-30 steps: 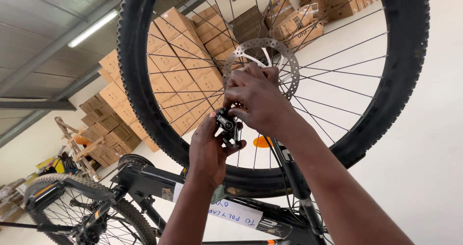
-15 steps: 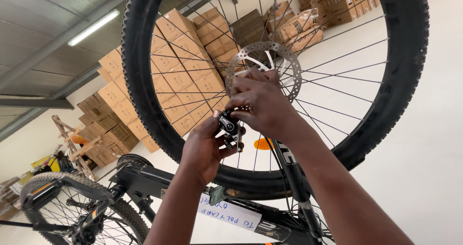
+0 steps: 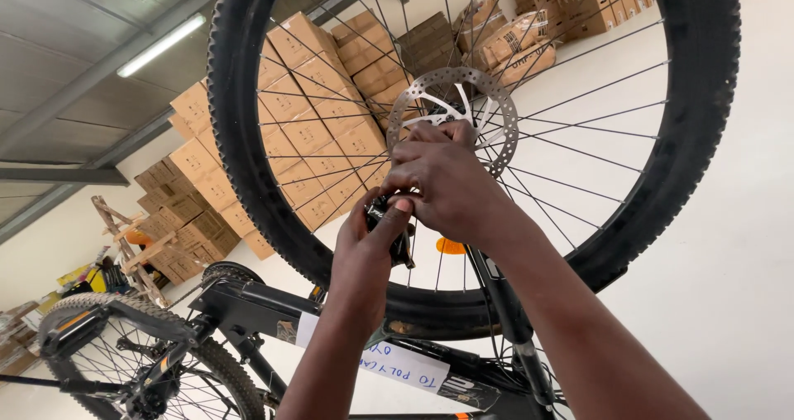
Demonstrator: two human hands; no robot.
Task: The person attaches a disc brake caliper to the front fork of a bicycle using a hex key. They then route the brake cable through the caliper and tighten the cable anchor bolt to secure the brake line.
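- The small black metal brake caliper [image 3: 395, 231] sits just below the perforated silver disc rotor [image 3: 453, 120], inside the knobby black bicycle wheel [image 3: 248, 139] with thin steel spokes
- The left hand [image 3: 364, 250] is curled shut around the caliper from beneath, thumb pressed on its top
- The right hand [image 3: 442, 180] closes over it from above; whether those fingers pinch a bolt or tool I cannot tell
- Risk, as I judge it: a slipped grip could drive knuckles into the rotor edge or spokes, or drop the caliper onto the black bicycle frame [image 3: 273, 312] below
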